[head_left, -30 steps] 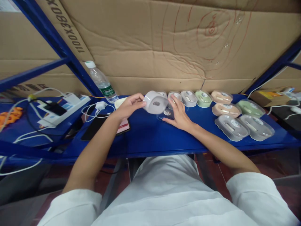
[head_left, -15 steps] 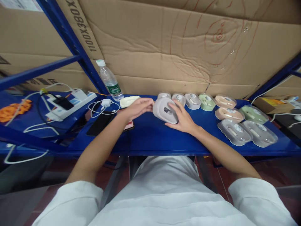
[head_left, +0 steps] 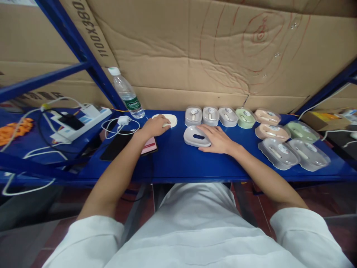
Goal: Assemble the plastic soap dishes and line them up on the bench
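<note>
My right hand (head_left: pixel 217 138) is closed around the right end of a grey oval plastic piece (head_left: pixel 189 140), which has a slot through its middle and rests on or just above the blue shelf. My left hand (head_left: pixel 156 126) has its fingers curled over a cream oval dish (head_left: pixel 172 119) farther back, covering its near-left part. Behind the grey piece stands a row of clear-lidded oval boxes, among them a grey one (head_left: pixel 193 116) and a green one (head_left: pixel 245 117).
More lidded boxes, such as a peach one (head_left: pixel 272 132), stand at the right. A water bottle (head_left: pixel 126 93), a white charger (head_left: pixel 124 120) with cable and a phone (head_left: pixel 150 146) lie left. Cardboard (head_left: pixel 156 56) backs the blue shelf (head_left: pixel 178 167). A power strip (head_left: pixel 80 124) sits far left.
My left hand has moved left from the grey piece onto the cream dish, which now sits farther right in view. My right hand has lowered and tilted the grey piece flatter, showing its slot.
</note>
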Motion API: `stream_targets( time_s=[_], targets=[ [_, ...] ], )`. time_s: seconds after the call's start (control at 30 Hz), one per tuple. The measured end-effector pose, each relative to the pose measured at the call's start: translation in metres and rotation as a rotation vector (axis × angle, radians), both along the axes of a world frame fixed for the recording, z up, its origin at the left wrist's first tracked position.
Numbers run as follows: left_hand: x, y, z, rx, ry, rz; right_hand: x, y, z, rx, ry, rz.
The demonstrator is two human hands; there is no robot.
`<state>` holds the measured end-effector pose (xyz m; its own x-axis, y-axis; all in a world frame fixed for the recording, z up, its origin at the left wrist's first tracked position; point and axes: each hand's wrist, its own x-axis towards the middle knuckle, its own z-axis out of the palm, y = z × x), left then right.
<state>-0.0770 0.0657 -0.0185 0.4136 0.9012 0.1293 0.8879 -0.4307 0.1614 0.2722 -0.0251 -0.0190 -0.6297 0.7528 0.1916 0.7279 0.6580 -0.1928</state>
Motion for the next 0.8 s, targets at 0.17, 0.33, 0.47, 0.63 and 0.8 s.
stream_targets(
  time_s=[0.17, 0.33, 0.47, 0.63, 0.8],
  targets=[
    [0.024, -0.020, 0.005, -0.094, 0.025, -0.229, 0.010, -0.002, 0.012, -0.040, -0.080, -0.039],
    [0.034, -0.036, 0.019, -0.087, 0.047, -0.287, 0.015, -0.005, 0.020, 0.029, -0.010, -0.027],
    [0.026, -0.035, 0.023, -0.178, 0.038, -0.160, 0.012, -0.001, 0.014, 0.073, 0.043, 0.010],
    [0.020, -0.033, 0.017, -0.375, -0.072, -0.277, 0.009, 0.003, 0.004, 0.080, 0.117, 0.099],
    [0.028, -0.045, 0.015, -0.439, -0.203, -0.426, -0.002, -0.003, -0.007, 0.076, 0.138, 0.206]
  ],
)
